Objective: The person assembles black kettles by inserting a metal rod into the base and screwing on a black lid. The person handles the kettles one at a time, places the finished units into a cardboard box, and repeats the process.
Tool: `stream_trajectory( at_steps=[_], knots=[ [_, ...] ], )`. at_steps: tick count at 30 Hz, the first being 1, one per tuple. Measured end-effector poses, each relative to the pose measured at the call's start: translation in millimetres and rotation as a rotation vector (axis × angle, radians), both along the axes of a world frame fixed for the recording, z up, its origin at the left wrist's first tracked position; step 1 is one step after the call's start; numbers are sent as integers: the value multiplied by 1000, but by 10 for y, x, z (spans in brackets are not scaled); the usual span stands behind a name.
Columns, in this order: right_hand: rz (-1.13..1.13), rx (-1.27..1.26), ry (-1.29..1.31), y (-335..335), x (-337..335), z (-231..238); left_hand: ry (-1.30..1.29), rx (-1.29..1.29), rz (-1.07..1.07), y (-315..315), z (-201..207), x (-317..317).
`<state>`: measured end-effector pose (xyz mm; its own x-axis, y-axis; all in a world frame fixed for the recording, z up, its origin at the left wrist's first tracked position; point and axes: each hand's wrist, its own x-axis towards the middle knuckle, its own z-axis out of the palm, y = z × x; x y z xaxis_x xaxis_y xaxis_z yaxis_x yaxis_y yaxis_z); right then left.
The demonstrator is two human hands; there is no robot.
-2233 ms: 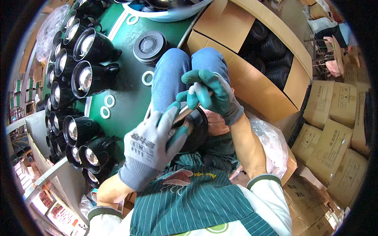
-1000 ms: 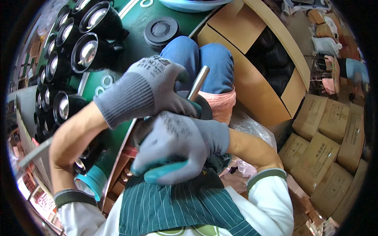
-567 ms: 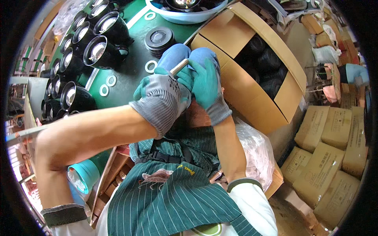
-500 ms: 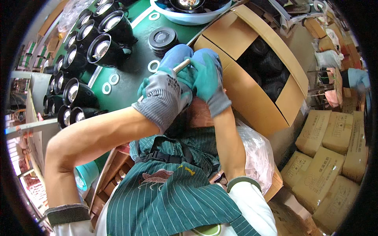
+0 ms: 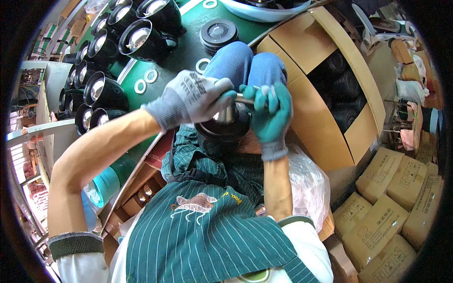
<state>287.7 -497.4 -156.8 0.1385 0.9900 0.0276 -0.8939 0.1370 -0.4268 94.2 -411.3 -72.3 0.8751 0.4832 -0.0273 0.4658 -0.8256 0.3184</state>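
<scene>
My left hand [image 5: 200, 95], in a grey knit glove, is closed with its fingertips at one end of a short metal rod [image 5: 244, 98]. At the other end, my right hand [image 5: 273, 113] curls its teal-coated glove fingers around the rod. Just below the hands, a black round vessel [image 5: 222, 133] with a shiny metal part rests in my lap; the hands cover some of it. Beyond my knees, a stack of black round lids [image 5: 218, 34] sits on the green table [image 5: 188, 47], with white rings [image 5: 151, 76] beside it.
Several black vessels with silvery linings [image 5: 138, 38] stand at the table's left. An open cardboard box [image 5: 302, 101] of black parts is at my right, a pale blue basin [image 5: 264, 14] behind it. Closed cartons [image 5: 377, 224] pile at lower right; a turquoise bucket [image 5: 106, 186] is at left.
My hands have drawn apart, and the rod has turned from slanting to nearly level between them. The black vessel in my lap has come into sight. The view has shifted slightly.
</scene>
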Motion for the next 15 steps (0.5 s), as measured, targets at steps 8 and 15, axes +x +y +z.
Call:
stream_trajectory(
  at_steps=[8, 15],
  knots=[
    [199, 281, -270, 196, 165, 140, -268, -463, -41, 504, -86, -51],
    [491, 868, -903, 646, 473, 281, -303, -658, -52, 628, -124, -4]
  ],
)
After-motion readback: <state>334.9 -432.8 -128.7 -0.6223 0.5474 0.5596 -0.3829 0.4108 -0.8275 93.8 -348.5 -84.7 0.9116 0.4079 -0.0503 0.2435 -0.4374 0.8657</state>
